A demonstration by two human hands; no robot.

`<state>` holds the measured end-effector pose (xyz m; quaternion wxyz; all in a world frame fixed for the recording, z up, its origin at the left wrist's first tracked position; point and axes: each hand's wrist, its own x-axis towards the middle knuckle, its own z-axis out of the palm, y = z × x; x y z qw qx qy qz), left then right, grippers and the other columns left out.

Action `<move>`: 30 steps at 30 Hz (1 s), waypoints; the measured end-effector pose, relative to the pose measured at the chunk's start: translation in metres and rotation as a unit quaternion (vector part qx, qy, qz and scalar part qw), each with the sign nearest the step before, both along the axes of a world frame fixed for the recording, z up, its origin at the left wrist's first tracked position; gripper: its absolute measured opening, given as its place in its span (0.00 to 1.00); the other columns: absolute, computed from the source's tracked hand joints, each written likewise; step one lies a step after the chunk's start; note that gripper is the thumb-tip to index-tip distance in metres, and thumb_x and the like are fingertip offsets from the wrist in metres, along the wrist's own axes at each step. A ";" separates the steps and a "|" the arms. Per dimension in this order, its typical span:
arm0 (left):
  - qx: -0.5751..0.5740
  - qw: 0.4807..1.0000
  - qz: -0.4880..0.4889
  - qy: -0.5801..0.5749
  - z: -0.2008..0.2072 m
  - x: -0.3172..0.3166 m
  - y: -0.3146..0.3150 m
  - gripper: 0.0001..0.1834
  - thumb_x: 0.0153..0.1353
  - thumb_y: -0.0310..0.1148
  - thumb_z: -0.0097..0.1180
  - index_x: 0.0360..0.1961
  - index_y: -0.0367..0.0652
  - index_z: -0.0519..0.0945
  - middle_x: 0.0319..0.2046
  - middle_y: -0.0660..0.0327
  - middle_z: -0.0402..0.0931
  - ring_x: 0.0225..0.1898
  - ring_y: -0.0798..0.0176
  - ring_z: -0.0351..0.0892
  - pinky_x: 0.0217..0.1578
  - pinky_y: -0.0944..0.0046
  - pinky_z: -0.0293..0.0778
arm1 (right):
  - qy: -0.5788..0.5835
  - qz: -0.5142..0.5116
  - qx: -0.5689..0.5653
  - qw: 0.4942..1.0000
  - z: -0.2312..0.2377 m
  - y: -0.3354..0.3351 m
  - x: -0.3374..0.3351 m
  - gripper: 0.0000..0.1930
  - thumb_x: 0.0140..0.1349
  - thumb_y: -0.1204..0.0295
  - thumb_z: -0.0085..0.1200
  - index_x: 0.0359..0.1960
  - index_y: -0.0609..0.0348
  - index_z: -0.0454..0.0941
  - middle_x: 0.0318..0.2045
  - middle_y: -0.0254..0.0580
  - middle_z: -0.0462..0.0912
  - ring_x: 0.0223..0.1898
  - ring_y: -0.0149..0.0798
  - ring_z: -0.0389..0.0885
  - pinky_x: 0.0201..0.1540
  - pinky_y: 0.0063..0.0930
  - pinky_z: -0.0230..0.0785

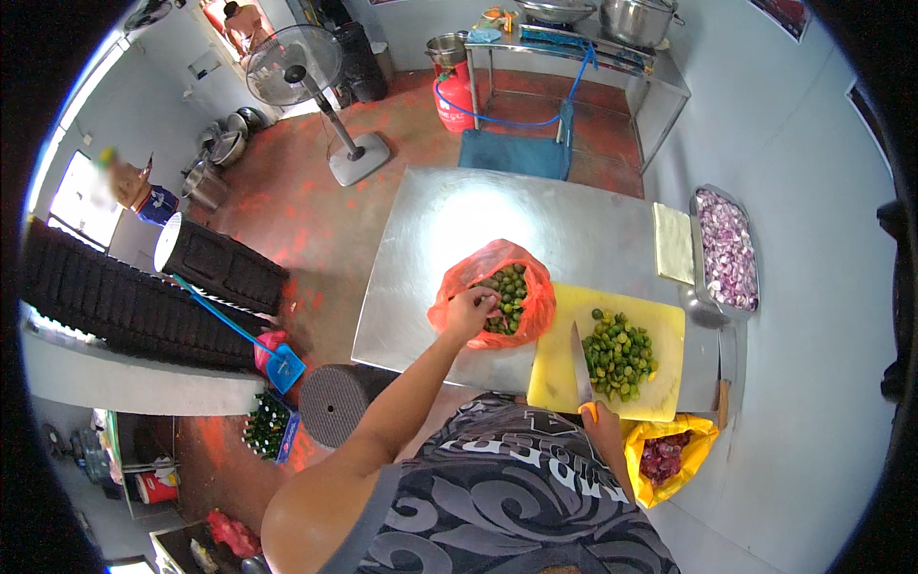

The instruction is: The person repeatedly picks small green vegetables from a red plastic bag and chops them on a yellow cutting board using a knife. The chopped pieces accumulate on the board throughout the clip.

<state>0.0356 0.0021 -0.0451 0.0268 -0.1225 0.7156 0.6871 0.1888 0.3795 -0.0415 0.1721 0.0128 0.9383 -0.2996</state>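
Note:
My left hand (467,314) is over the near left part of an orange-red plastic bag (532,327), with its fingers bent inward among small whole green limes (512,287). What its fingertips hold, if anything, is hidden. My right hand (601,429) grips the orange handle of a knife (581,364). The knife's blade points away from me over the left part of a yellow cutting board (555,316). Right of the blade lies a pile of cut limes (622,359) on the board. Both the bag and the board rest on a metal table (402,287).
A tray of chopped purple onions (725,249) stands along the right wall beside a pale folded slab (673,244). Near my right forearm sits a yellow bag (703,442) of dark red pieces. Another wooden-handled knife (724,397) lies at the table's right. A black stool (335,407) is at left.

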 end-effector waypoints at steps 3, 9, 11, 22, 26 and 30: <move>-0.022 1.000 0.011 -0.004 -0.008 -0.001 -0.003 0.07 0.68 0.27 0.58 0.42 0.36 0.85 0.34 0.57 0.87 0.31 0.64 0.89 0.32 0.67 0.82 | -0.004 0.000 0.012 1.000 0.001 -0.001 0.000 0.22 0.68 0.50 0.51 0.40 0.60 0.77 0.34 0.67 0.83 0.38 0.71 0.80 0.41 0.62 0.71; 0.012 0.997 -0.079 0.019 0.011 0.002 -0.004 0.12 0.69 0.22 0.55 0.52 0.37 0.80 0.45 0.54 0.83 0.40 0.61 0.87 0.41 0.63 0.85 | -0.004 -0.013 -0.026 1.000 0.011 -0.005 0.001 0.20 0.69 0.52 0.52 0.39 0.60 0.76 0.30 0.67 0.82 0.35 0.71 0.81 0.38 0.62 0.72; 0.128 0.982 -0.136 -0.033 0.029 0.004 -0.002 0.23 0.70 0.21 0.53 0.65 0.40 0.69 0.51 0.51 0.79 0.50 0.59 0.82 0.55 0.59 0.81 | 0.005 -0.003 -0.012 1.000 0.012 -0.009 0.002 0.21 0.69 0.51 0.51 0.38 0.60 0.75 0.29 0.66 0.82 0.35 0.70 0.81 0.38 0.61 0.72; 0.008 0.960 -0.280 0.004 0.036 0.022 0.076 0.23 0.63 0.20 0.57 0.60 0.39 0.78 0.55 0.56 0.75 0.53 0.62 0.80 0.55 0.63 0.77 | 0.025 -0.008 0.022 0.999 0.016 -0.009 0.012 0.20 0.70 0.53 0.49 0.38 0.60 0.74 0.25 0.62 0.82 0.30 0.67 0.82 0.34 0.60 0.74; -0.096 0.958 -0.265 0.042 0.007 0.037 0.112 0.23 0.60 0.24 0.63 0.58 0.40 0.79 0.47 0.57 0.82 0.46 0.62 0.84 0.48 0.62 0.80 | 0.053 -0.006 0.050 0.997 0.025 -0.014 0.018 0.19 0.70 0.53 0.49 0.39 0.59 0.73 0.24 0.60 0.82 0.28 0.66 0.83 0.32 0.60 0.75; -0.210 0.939 -0.243 0.118 -0.010 0.050 0.129 0.21 0.56 0.30 0.68 0.51 0.41 0.80 0.38 0.57 0.85 0.39 0.59 0.86 0.42 0.60 0.81 | 0.046 0.004 0.081 0.996 0.028 -0.021 0.021 0.18 0.69 0.53 0.50 0.41 0.57 0.72 0.22 0.59 0.82 0.27 0.65 0.83 0.29 0.60 0.76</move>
